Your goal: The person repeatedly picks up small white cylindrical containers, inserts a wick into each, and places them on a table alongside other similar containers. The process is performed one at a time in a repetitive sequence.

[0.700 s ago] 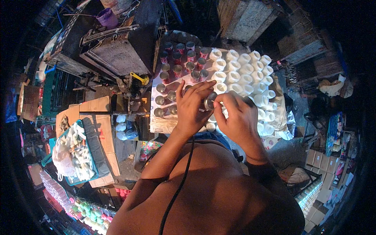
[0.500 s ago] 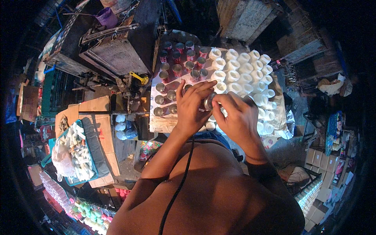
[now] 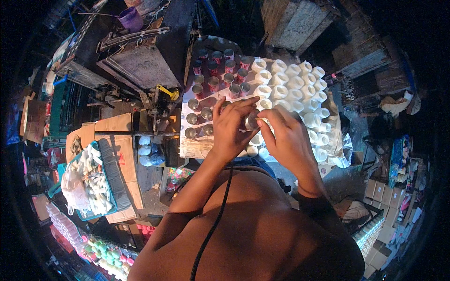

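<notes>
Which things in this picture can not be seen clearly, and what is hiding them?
Head view only:
- Small cup between both hands: fingers cover most of it, so its contents are hidden.
- Thin stick at the right hand: too small to identify.
- Cups under the left hand: hidden by the hand.
- Tray front edge: partly covered by the wrists.
- Blue basket contents: too small and dim.

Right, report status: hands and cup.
Both hands on one small cup: left hand grips it, right hand works its rim. Board of cups beneath. Nothing blocking.
</notes>
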Motion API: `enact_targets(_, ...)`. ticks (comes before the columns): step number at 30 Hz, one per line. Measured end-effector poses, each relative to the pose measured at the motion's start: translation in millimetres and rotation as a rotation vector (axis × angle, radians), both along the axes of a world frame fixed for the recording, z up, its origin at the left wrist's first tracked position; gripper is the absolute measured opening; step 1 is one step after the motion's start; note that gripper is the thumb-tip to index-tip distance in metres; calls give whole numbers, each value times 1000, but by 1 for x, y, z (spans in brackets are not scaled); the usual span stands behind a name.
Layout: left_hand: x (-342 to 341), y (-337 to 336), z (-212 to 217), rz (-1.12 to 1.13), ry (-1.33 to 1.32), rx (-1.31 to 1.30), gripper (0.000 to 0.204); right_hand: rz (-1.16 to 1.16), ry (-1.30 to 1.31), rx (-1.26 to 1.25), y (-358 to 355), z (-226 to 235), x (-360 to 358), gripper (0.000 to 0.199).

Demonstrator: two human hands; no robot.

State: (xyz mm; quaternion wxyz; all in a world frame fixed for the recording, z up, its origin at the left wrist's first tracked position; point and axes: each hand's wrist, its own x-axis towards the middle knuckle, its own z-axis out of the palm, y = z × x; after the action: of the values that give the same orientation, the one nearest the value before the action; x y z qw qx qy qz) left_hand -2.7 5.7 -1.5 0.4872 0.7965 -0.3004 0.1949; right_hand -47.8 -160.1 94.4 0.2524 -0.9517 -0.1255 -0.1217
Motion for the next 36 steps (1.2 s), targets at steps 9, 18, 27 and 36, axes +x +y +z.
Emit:
enact_targets(9,1,-4,0,24,-25,-21,58,15,-60,-96,2,-2,0,9)
enact_targets(18,-3,-1,3,12,-2,23,59,-80,37,-81,-3,-6,-1,14)
enact_targets(27,-6,-4,-1,20,-3,2,58,-36,-39,-75,0,-3,-5,12)
enact_targets(36,-9,-1,3,6,-4,23,58,3,-23,-97,-4,-6,-9,11)
